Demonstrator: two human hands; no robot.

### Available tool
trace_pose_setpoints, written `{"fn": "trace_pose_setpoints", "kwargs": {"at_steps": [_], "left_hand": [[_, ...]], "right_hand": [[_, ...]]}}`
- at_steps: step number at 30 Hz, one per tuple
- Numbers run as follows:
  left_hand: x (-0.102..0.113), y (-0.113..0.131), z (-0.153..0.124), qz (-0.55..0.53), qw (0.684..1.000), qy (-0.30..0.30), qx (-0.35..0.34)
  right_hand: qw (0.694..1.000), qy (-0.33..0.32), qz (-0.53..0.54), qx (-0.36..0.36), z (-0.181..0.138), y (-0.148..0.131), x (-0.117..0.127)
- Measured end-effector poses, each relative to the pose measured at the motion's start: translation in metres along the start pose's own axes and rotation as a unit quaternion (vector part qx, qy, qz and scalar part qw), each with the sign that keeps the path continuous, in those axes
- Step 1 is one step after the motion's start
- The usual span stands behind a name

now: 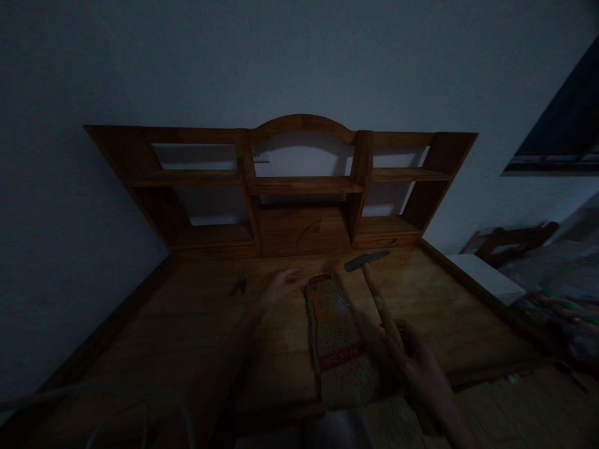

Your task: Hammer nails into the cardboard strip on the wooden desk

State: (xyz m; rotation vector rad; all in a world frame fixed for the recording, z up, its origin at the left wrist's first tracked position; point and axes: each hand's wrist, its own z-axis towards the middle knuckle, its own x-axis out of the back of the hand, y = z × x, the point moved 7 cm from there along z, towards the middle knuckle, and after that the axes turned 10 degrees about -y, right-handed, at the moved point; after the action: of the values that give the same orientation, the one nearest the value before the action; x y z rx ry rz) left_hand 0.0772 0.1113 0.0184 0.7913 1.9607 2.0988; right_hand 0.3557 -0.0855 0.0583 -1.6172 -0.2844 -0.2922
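My right hand (412,358) is closed round the wooden handle of a hammer (374,280), whose dark metal head hangs above the far part of the wooden board. My left hand (281,287) reaches forward, its fingers pinched at the top left corner of a patterned packet (337,340) with a red band; what the fingers hold is too small to make out. The packet lies lengthwise on the wooden board (187,324). The room is very dark.
A wooden shelf unit (299,187) with several compartments rises at the board's far edge against a white wall. A small dark tool (238,287) lies on the board to the left. A chair back (515,240) and clutter (561,312) stand at the right.
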Motion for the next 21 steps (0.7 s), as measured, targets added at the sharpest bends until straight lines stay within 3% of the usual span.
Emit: {"fn": "trace_pose_setpoints", "kwargs": {"at_steps": [2, 6, 9, 14, 17, 21], "left_hand": [[-0.012, 0.002, -0.037, 0.031, 0.998, 0.043, 0.025], [-0.068, -0.003, -0.122, 0.035, 0.993, 0.106, 0.049], [-0.108, -0.014, -0.167, -0.006, 0.987, 0.141, 0.074], [-0.139, -0.007, -0.181, -0.034, 0.989, 0.122, 0.075], [-0.145, 0.003, -0.177, -0.066, 0.989, 0.109, 0.073], [-0.149, 0.011, -0.179, -0.025, 0.988, 0.128, 0.087]], "right_hand": [[1.000, 0.008, 0.009, -0.027, -0.004, 0.018, 0.004], [0.999, 0.029, 0.017, -0.033, -0.008, 0.038, 0.002], [0.998, 0.033, 0.029, -0.033, -0.008, 0.043, -0.009], [0.998, 0.040, 0.041, -0.031, -0.008, 0.044, -0.028], [0.998, 0.036, 0.040, -0.026, -0.010, 0.044, -0.038], [0.998, 0.021, 0.048, -0.016, -0.010, 0.041, -0.048]]}}
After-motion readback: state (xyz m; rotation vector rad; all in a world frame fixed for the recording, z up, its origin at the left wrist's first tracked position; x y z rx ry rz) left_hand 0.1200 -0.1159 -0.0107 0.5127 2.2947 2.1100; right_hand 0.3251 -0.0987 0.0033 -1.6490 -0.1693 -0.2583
